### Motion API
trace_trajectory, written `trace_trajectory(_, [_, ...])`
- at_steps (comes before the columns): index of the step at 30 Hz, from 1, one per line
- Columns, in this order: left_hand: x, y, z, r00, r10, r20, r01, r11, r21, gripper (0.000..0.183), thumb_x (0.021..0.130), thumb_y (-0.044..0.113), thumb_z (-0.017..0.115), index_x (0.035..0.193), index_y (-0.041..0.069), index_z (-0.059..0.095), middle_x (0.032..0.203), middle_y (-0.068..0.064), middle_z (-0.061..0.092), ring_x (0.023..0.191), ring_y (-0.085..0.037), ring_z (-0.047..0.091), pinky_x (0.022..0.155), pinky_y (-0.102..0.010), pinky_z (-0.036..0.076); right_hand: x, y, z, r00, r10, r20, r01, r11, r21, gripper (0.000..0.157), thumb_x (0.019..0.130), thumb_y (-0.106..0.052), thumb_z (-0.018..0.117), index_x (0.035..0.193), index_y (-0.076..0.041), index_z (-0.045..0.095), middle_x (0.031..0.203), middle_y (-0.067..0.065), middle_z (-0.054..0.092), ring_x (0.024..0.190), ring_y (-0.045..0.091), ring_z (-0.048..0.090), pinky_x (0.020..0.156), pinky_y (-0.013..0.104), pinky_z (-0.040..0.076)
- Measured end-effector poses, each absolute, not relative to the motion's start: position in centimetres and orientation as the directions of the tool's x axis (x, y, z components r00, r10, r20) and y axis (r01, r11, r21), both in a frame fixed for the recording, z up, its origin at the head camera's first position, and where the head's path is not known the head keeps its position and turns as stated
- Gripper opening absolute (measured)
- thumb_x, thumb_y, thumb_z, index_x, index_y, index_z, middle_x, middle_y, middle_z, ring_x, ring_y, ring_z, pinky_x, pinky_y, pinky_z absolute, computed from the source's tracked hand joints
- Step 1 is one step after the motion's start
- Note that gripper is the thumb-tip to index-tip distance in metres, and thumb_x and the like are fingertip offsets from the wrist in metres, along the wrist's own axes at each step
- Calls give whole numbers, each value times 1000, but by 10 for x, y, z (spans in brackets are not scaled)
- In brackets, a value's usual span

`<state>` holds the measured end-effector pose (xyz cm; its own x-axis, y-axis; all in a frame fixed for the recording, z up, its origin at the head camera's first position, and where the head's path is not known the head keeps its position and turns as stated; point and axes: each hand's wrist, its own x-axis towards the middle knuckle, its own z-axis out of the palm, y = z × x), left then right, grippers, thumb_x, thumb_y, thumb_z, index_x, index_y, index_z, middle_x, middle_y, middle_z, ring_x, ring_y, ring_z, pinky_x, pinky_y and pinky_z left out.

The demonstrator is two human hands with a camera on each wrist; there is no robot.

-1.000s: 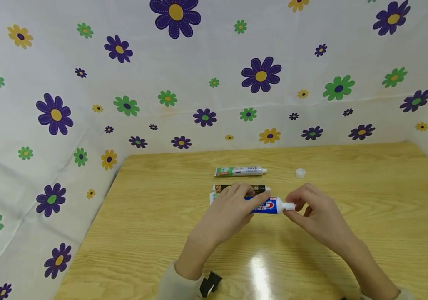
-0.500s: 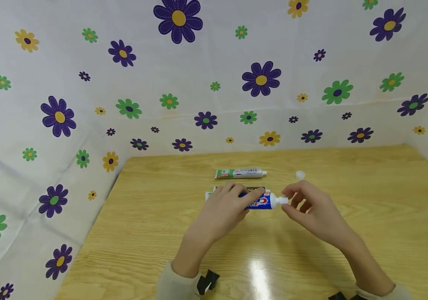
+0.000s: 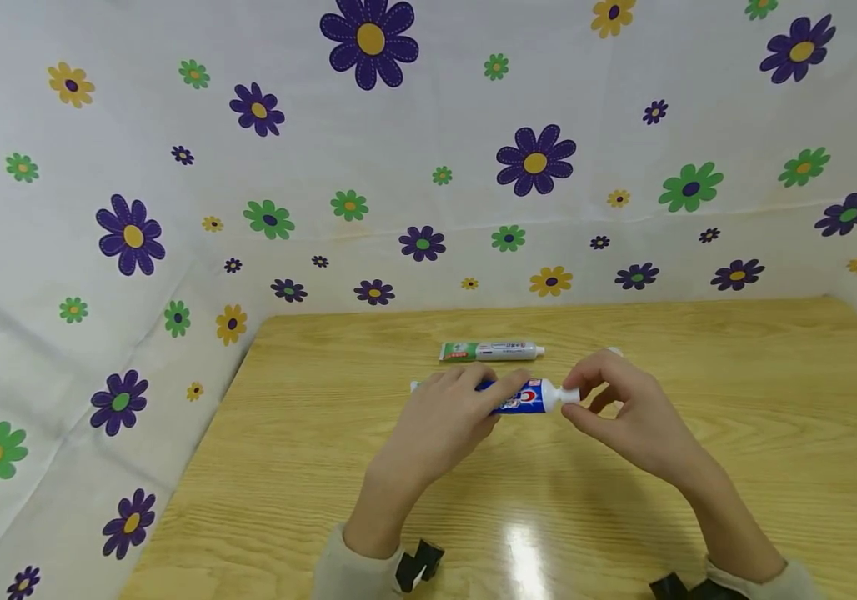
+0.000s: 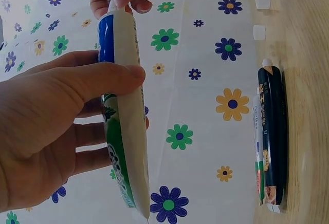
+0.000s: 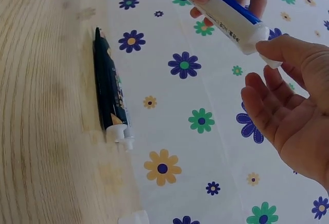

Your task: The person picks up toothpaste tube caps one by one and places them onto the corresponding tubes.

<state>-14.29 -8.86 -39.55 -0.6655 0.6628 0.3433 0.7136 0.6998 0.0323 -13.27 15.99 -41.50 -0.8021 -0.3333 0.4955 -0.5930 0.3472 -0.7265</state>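
My left hand (image 3: pixel 447 417) grips a blue and white toothpaste tube (image 3: pixel 522 398), thumb on one side and fingers on the other. Green print and its pale back show in the left wrist view. The nozzle end points right, toward my right hand (image 3: pixel 634 421). With thumb and forefinger, the right hand pinches the white toothpaste cap (image 3: pixel 570 395) at that end; the right wrist view shows the thumb lying against the cap (image 5: pixel 271 61). Both hands hold the tube above the wooden table.
Farther back on the table (image 3: pixel 308 417) lies a green and silver toothpaste tube (image 3: pixel 492 351). A black tube (image 4: pixel 272 131) rests beside it, hidden from the head view. Two loose white caps (image 4: pixel 262 0) lie past the tube ends. Flower-printed cloth (image 3: pixel 458 125) walls the table's back and sides.
The blue tube has moved slightly up and left in the head view and now covers the black tube. The right fingers shifted along with the cap end; the right hand now partly covers a loose cap.
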Motion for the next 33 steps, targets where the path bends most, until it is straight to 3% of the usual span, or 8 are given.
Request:
trace_trajectory(12, [-141, -85, -393, -623, 689, 371, 708, 698, -109, 53, 88, 20, 77, 136, 32, 56, 111, -1, 67, 98, -20, 67, 84, -39, 57, -131, 166, -414, -830, -343, 439, -549, 366, -752, 26, 85, 5, 75, 101, -14, 66, 93, -5, 64, 76, 11, 59, 62, 26, 54])
trace_trajectory(28, [-138, -85, -390, -608, 688, 396, 701, 699, -140, 47, 91, 15, 73, 133, 29, 56, 112, -4, 66, 105, -23, 65, 87, -41, 56, -133, 163, -413, -813, -361, 456, -571, 346, -744, 25, 89, 4, 70, 104, -15, 68, 94, -5, 65, 79, 10, 60, 61, 26, 54])
trace_trajectory(33, [-136, -84, -393, -633, 686, 359, 694, 709, -130, 48, 92, 15, 71, 134, 28, 54, 115, -4, 66, 108, -24, 64, 87, -42, 56, -133, 161, -418, -819, -357, 449, -564, 357, -744, 23, 90, 4, 68, 105, -13, 67, 94, -4, 64, 78, 10, 59, 60, 26, 54])
